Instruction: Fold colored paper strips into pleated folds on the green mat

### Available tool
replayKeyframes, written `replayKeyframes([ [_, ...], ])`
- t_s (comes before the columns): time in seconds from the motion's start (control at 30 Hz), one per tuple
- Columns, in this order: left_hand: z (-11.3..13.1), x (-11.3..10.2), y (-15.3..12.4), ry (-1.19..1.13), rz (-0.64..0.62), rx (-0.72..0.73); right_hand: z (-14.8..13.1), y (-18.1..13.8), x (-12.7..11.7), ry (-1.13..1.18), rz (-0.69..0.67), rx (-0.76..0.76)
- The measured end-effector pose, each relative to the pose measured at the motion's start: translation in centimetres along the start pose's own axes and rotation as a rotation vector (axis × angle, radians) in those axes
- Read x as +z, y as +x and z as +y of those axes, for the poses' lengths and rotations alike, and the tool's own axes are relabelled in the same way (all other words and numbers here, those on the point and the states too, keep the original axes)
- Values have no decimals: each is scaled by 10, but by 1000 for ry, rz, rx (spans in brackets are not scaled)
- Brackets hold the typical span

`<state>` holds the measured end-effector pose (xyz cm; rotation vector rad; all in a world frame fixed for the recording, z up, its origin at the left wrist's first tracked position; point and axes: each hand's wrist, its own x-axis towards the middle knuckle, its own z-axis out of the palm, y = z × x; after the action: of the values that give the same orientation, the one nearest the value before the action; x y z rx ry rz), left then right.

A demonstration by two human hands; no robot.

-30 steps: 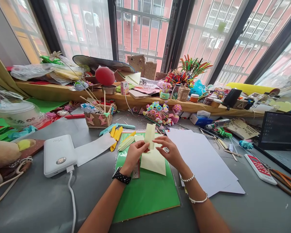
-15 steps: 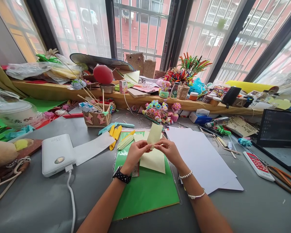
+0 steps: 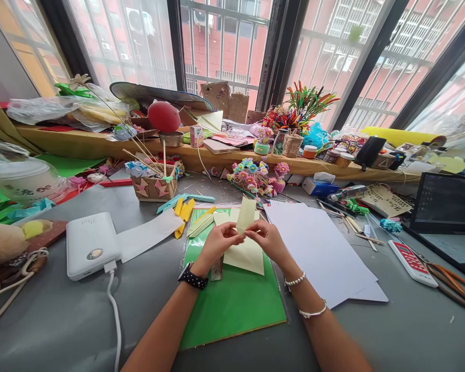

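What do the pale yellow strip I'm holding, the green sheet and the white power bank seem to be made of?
The pale yellow strip looks like matte paper, thin and without shine. The green sheet is probably paper or card in a clear plastic sleeve, since a transparent edge shows past its side. The white power bank seems to be hard plastic, smooth with rounded corners.

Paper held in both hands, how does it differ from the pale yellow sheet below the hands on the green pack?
The held paper is pinched between the left hand and right hand; the lower sheet lies on the green pack. The held paper looks narrower, the lower sheet broader. Both are pale yellow.
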<state>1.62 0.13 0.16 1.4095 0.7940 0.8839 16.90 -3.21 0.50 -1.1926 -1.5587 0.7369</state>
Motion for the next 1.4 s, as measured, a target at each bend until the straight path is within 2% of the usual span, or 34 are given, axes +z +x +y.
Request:
replayKeyframes([
  [0.1, 1, 1, -1, -53, 8, -39, 0, -1, 4, 29, 18, 15],
  [0.3, 4, 3, -3, -118, 63, -26, 1, -3, 12, 307, 114, 42],
  [0.37, 4, 3, -4, -124, 60, -24, 3, -3, 14, 336, 99, 72],
  [0.5, 3, 4, -3, -140, 67, -32, 3, -3, 14, 302, 35, 114],
  [0.73, 2, 6, -1, -208, 103, -57, -2, -4, 15, 292, 112, 161],
  [1.2, 5, 13, -4, -203, 133, -11, -7, -9, 22, 261, 207, 98],
  [1.4, 8, 13, -5, -213, 162, 13, -6, -8, 22, 271, 184, 114],
])
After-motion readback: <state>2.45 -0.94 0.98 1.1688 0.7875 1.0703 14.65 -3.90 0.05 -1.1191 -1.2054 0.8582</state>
